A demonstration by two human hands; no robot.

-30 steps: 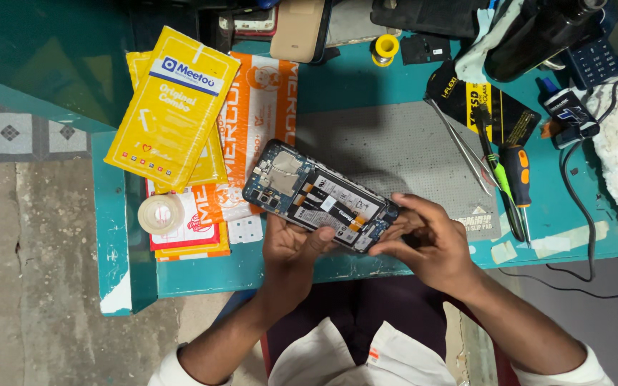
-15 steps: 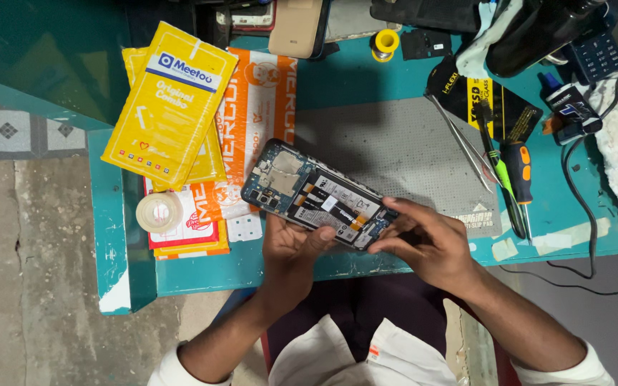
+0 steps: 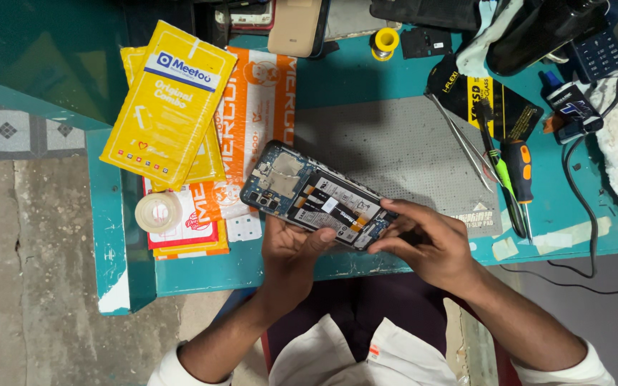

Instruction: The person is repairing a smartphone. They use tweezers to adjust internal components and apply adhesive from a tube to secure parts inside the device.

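Holding: opened phone (image 3: 316, 199), back off, tilted above grey mat (image 3: 409, 150)
Left hand (image 3: 291, 246): cupped under, thumb on the edge
Right hand (image 3: 427, 239): fingertips pinching the 4 o'clock end
Screwdriver (image 3: 520, 168): 3 o'clock, apart

White sleeves, bare forearms, seemingly dark trousers.

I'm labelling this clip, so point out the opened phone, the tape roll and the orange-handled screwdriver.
Phone (image 3: 302, 194): head view, on its exposed inside, mid-body.
Tape roll (image 3: 158, 212): head view, on its flat top face.
Screwdriver (image 3: 519, 168): head view, on the orange and black handle.
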